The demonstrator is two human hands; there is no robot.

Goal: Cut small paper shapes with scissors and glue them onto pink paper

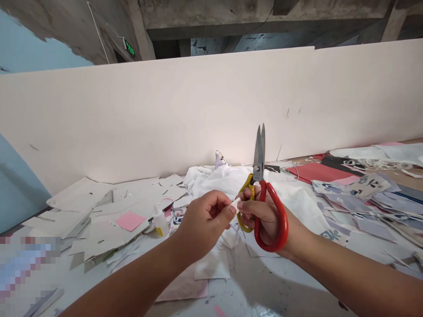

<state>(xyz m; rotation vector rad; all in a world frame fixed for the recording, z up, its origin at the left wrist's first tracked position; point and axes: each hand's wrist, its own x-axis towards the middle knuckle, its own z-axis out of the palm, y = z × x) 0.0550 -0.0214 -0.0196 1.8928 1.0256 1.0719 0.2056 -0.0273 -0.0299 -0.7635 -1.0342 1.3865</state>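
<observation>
Head view shows your right hand (pixel 264 215) with its fingers closed through the red and yellow loops of the scissors (pixel 261 185), blades shut and pointing straight up, above the heap of white cloth (pixel 228 178) that lies against the long white board (pixel 198 110). Your left hand (pixel 205 222) is just left of the scissors, thumb and forefinger pinched tight on a small white scrap (pixel 235 203), whose other end is pinched by the right fingertips, so both hands meet on it in front of the cloth heap. As I judge it, the trimming is somewhere mid-course: cut pieces of paper and cloth already lie around the heap on every side, yet the blades are not on the scrap now, so this piece looks unfinished. The scrap itself is tiny, pale and mostly hidden by your fingers; I cannot tell whether it is paper or fabric. Left of the heap stand a small glue bottle (pixel 161 220) and a pink note (pixel 130 220) on grey card offcuts.
</observation>
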